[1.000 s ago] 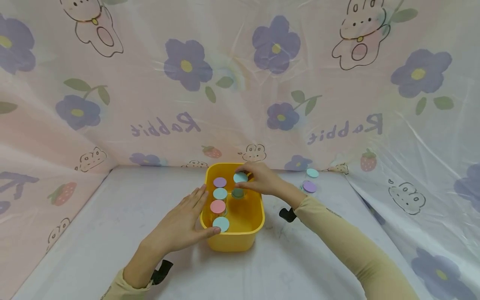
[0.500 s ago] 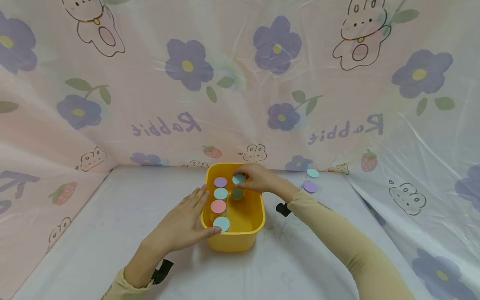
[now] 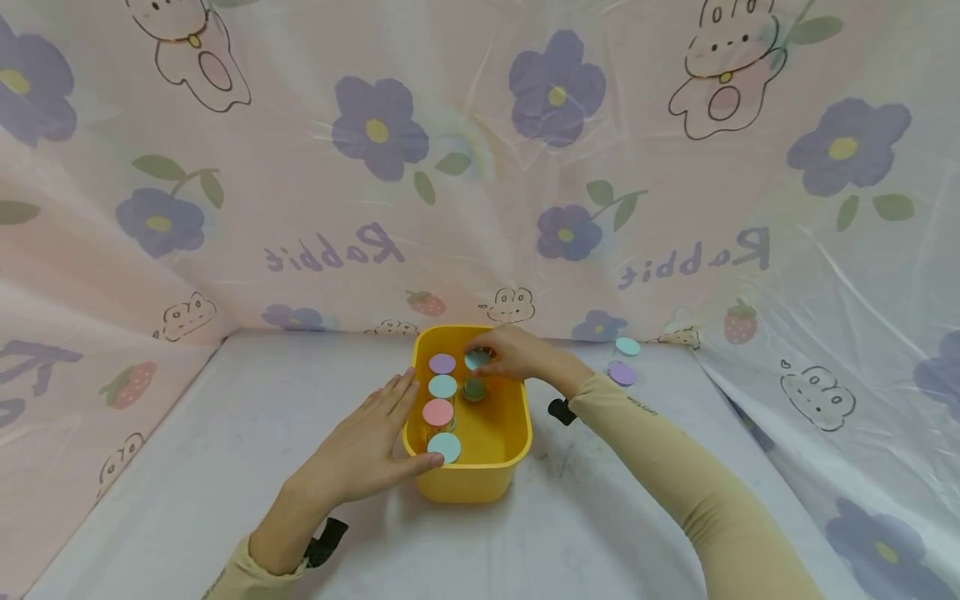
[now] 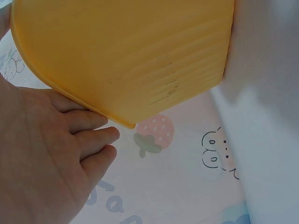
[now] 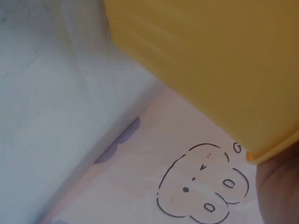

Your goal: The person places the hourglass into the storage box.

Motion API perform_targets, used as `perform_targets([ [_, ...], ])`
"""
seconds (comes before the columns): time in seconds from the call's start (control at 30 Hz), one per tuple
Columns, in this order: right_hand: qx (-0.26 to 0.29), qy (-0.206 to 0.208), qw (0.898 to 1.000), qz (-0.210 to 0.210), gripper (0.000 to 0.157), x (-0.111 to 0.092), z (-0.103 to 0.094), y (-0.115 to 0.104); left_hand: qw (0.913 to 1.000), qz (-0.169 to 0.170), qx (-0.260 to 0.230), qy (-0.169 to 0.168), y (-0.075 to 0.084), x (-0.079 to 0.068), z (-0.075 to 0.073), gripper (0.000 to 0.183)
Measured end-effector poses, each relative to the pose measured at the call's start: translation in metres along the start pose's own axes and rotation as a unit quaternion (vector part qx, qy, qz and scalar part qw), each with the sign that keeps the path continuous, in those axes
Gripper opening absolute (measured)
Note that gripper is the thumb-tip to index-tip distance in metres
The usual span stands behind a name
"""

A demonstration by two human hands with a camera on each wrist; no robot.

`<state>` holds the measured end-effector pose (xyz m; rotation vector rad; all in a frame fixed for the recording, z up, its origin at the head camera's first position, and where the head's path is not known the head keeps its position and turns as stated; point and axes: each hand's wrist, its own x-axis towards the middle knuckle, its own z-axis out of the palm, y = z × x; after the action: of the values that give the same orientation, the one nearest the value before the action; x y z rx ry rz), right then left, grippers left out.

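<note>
A yellow plastic bin (image 3: 468, 485) stands on the table. My left hand (image 3: 352, 454) rests along its left rim, fingers straight, thumb reaching to the near rim. In the left wrist view, the fingers of that hand (image 4: 51, 149) lie along the rim. My right hand (image 3: 521, 354) reaches over the far right rim and pinches a small jar with a light blue lid (image 3: 476, 360), low inside the bin. Just nearer sits a dark green round piece (image 3: 474, 389). Along the left wall stand small lidded jars: purple (image 3: 442, 363), light blue (image 3: 442, 387), pink (image 3: 438, 412) and light blue (image 3: 445, 447).
To the right on the white table (image 3: 600, 500) stand two more small jars, one with a purple lid (image 3: 622, 373) and one with a light blue lid (image 3: 627, 346). A printed curtain (image 3: 465, 208) hangs close behind the bin and along both sides.
My right hand has moved down and slightly left into the bin, lowering the light-blue-lidded jar. The left hand stays on the rim.
</note>
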<state>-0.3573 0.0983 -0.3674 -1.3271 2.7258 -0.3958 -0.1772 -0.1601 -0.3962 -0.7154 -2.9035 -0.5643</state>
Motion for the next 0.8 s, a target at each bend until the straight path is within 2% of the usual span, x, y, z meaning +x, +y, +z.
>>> perform_targets([
  [0.3,-0.02,-0.006,1.0,-0.007,0.035,0.002,0.0005,-0.0016,1.0,-0.001,-0.002,-0.002,-0.0002,0.0001,0.0001,0.115],
  [0.8,-0.014,0.022,1.0,-0.002,0.033,-0.0015,-0.0008,-0.0051,1.0,-0.004,-0.001,-0.004,0.0003,-0.0004,0.0003,0.113],
])
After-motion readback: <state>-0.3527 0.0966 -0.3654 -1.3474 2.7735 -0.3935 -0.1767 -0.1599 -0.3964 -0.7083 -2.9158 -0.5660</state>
